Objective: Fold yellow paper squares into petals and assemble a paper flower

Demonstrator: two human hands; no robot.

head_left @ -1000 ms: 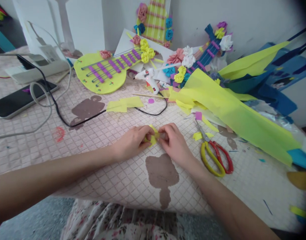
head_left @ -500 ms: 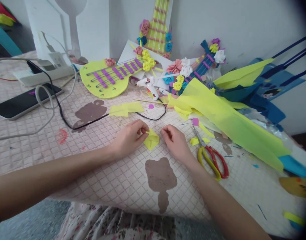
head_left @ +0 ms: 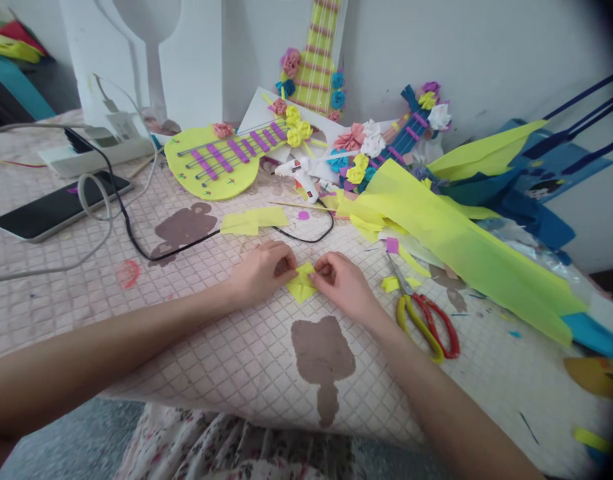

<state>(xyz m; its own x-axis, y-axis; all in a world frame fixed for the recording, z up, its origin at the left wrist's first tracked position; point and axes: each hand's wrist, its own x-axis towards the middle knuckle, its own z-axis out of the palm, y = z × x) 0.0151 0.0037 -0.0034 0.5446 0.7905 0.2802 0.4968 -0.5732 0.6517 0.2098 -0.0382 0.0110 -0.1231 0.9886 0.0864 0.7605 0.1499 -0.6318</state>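
Yellow square [head_left: 302,288] lies on the cloth [head_left: 246,360] between your hands, one corner pointing toward you, its long axis hard to tell. Your left hand [head_left: 266,270], fingers curled nearly closed, pinches its left edge; the folds mid-square are blurred. Your right hand [head_left: 343,283], fingertips drawn together, covers its right corner; I cannot tell whether they grip it.
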